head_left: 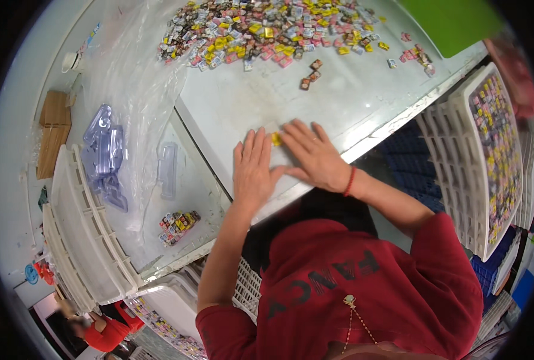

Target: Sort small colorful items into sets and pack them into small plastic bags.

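My left hand [254,168] lies flat on the white table [225,108], its fingers stretched forward and close together. Beside it, my right hand [316,157] rests with fingers spread, its thumb reaching toward the left thumb. A small yellow piece [276,139] shows between the two hands, near the right fingertips. Whatever lies under the palms is hidden. Farther forward, several small brown pieces [311,76] sit apart from a wide heap of small pink, yellow, brown and white pieces [267,33].
Clear plastic trays [106,144] lie at left beside plastic sheeting [150,78], with a single clear tray [168,171] and a block of packed pieces [179,227] nearby. White crates [459,156] stand right; a green sheet [453,24] lies far right. Another person [105,333] is at lower left.
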`<state>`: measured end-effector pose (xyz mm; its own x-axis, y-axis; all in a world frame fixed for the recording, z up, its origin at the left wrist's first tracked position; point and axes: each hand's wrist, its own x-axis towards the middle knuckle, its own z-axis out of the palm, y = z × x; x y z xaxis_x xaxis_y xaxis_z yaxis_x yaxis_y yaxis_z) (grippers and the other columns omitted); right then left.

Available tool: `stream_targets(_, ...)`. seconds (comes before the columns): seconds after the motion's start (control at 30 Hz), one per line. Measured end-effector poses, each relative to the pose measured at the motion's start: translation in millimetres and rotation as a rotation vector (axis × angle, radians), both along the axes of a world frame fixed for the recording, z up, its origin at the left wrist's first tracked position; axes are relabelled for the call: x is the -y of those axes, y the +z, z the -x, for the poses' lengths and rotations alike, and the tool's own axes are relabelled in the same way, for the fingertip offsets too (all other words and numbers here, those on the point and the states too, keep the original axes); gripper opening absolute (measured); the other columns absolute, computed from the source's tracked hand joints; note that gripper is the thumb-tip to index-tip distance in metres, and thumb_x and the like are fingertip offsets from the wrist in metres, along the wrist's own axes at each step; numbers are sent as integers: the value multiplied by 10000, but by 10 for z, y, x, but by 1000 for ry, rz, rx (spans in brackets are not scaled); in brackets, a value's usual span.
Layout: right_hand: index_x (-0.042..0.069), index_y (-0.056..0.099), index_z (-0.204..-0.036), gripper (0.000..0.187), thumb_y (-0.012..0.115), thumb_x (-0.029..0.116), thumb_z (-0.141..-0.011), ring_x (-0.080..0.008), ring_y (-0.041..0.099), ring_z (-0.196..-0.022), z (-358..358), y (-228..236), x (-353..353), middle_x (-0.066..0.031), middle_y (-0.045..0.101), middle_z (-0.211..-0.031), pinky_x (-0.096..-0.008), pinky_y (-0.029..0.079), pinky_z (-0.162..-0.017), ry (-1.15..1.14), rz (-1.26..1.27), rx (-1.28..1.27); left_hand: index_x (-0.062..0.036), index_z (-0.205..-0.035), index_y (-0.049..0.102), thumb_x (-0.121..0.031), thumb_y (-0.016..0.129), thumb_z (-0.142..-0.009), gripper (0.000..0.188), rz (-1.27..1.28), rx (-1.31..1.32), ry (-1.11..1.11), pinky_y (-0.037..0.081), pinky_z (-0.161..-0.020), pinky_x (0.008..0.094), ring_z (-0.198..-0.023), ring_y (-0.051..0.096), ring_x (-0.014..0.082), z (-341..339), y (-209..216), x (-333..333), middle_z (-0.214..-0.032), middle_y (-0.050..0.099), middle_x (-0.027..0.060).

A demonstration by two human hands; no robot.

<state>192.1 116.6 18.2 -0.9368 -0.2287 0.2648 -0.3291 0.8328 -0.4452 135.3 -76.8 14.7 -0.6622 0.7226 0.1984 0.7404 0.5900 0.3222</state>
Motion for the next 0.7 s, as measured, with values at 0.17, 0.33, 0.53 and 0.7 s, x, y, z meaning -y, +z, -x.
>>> stream_targets(0.17,60,581,-1187,407,685,140,-801,-351,568,-1017,372,80,-587,-156,595,-1112,-411,483,-848,-256,100,-214,15,-1309,459,-202,731,-757,652,-240,-82,116,264,-1060,519,-1332,333,403,78,136,-23,-1397,432,186)
stream_targets(0.33,84,629,-1052,277,692,178,-799,-304,603,-855,755,-2,-657,-99,623,-929,-392,505,-717,-426,63,-88,-18,-1111,600,-97,618,-858,266,-288,47,204,465,-883,398,-1022,581,340,862,240,-335,-1092,610,171)
stream_targets(0.53,96,654,-1035,265,710,149,-782,-284,616,-883,794,-128,-557,-81,637,-990,-362,515,-727,-409,37,-253,-33,-1071,632,-60,618,-831,241,-248,-184,131,474,-864,409,-1027,572,338,1646,-113,-637,-1126,608,130)
stream_targets(0.7,93,659,-1045,280,714,129,-773,-268,621,-896,810,-178,-624,-63,650,-1059,-350,519,-746,-382,40,-286,-37,-1030,661,-54,610,-835,202,-221,-251,112,475,-868,401,-1044,558,331,1765,-295,-676,-1160,601,117)
